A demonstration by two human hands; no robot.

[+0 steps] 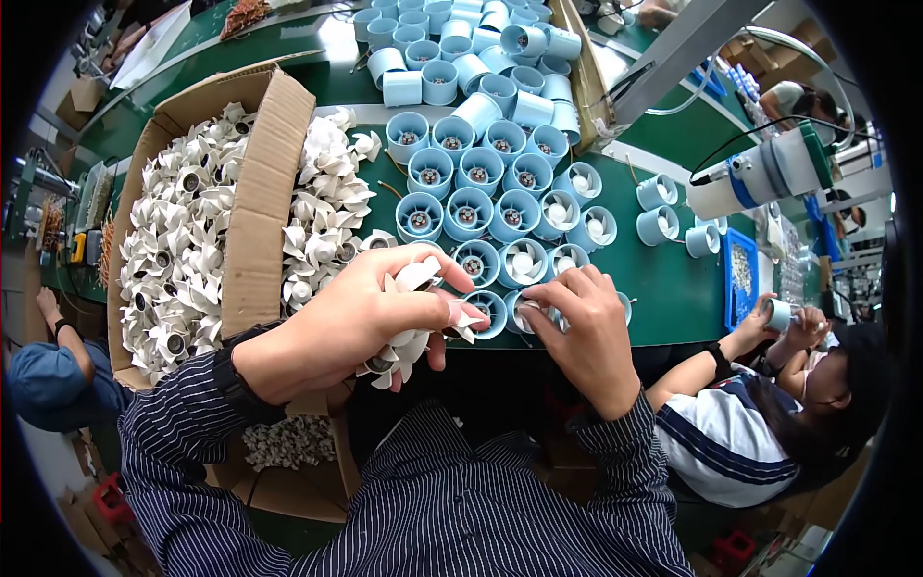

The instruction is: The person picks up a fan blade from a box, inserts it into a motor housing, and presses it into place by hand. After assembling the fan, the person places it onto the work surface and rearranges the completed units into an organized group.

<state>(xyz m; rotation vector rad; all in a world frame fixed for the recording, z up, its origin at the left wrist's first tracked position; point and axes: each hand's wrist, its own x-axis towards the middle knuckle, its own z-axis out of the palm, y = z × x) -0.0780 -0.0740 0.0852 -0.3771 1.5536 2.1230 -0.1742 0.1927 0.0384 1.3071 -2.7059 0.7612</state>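
My left hand (336,313) is curled around several white plastic fan impellers (409,348), with one between its thumb and fingers. My right hand (588,332) has its fingertips pinched over a light blue round housing in the front row, at a white impeller (525,310) that they partly hide. Rows of these housings stand upright on the green table. Those on the left, like one blue housing (419,217), show a bare motor inside; several on the right, like another housing (522,262), hold a white impeller.
A cardboard box (252,207) full of impellers stands at the left, with a loose impeller pile (327,202) beside it. More housings (478,72) are heaped at the back. A blue tray (740,288) lies at the right. A co-worker (760,423) sits there holding a housing.
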